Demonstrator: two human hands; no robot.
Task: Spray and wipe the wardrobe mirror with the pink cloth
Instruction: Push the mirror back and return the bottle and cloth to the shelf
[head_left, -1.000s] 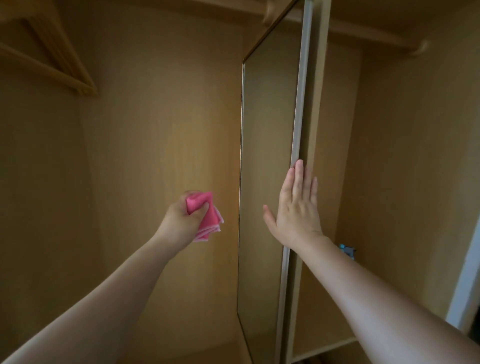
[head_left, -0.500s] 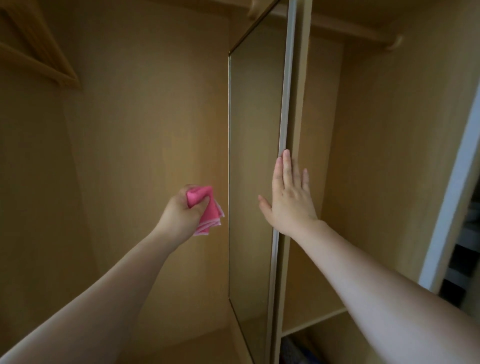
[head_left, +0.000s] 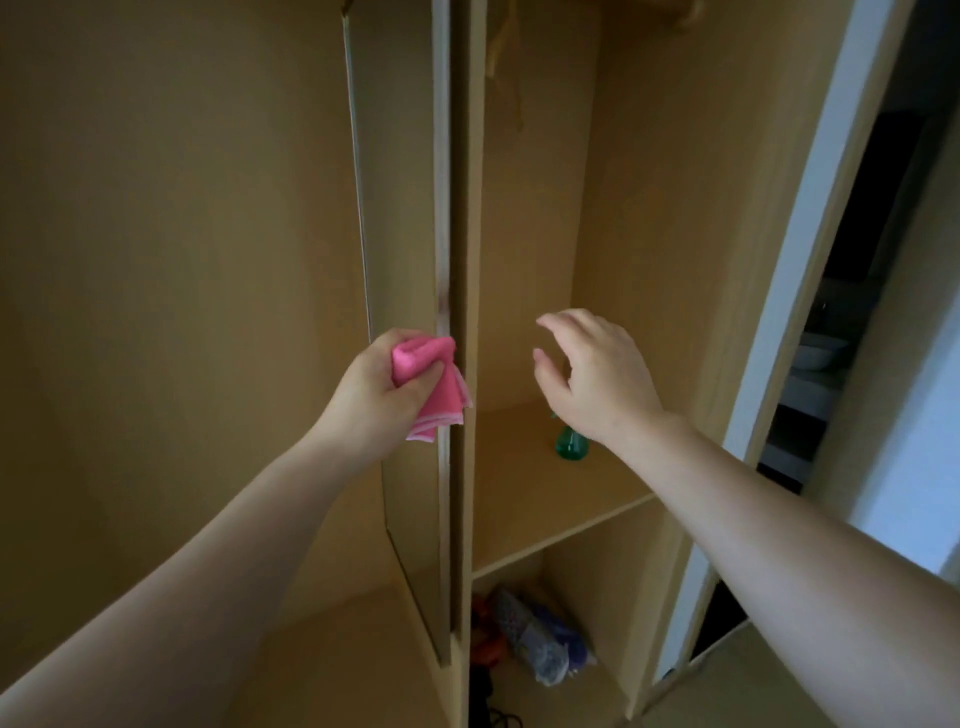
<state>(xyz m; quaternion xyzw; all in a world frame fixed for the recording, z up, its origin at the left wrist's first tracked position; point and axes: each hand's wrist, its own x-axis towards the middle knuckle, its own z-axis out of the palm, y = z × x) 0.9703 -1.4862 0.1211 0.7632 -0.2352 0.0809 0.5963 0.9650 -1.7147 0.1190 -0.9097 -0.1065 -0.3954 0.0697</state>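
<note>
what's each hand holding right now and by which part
The left hand grips the pink cloth by its bunched upper part, corners hanging loose below. The right hand holds nothing.

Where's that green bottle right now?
In the head view, the green bottle stands on the wardrobe shelf, right of the mirror, partly hidden by the right hand.

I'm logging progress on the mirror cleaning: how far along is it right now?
Done: the pink cloth is fetched, bunched in the left hand at the edge of the mirror. In hand: the right hand, open and empty, hovers by a green bottle on the shelf, likely the spray. Left: spraying and wiping; no wet marks visible on the glass.
</note>
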